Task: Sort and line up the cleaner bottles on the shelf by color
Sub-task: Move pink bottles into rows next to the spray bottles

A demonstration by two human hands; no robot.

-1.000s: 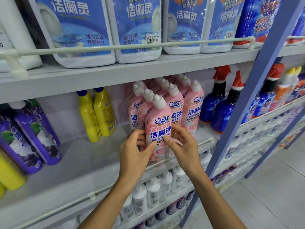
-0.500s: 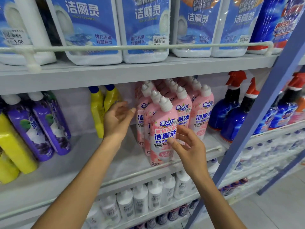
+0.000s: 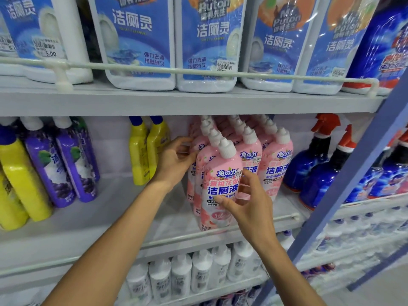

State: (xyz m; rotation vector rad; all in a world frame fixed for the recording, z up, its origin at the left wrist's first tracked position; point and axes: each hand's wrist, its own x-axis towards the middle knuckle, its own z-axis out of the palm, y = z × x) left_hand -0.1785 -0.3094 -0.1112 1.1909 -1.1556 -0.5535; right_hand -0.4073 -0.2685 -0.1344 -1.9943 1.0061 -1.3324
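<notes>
The front pink bottle (image 3: 217,180) stands at the lip of the middle shelf (image 3: 110,217), centre of the frame, heading the block of pink bottles (image 3: 276,164). The right hand (image 3: 249,206) has its thumb across the label and its fingers curled round the right flank. The left hand (image 3: 174,162) sets bent fingers against the row behind, gripping or not I cannot tell. It looks full, stiff and rather slick, so I'd hold the body mid-height, not the cap.
</notes>
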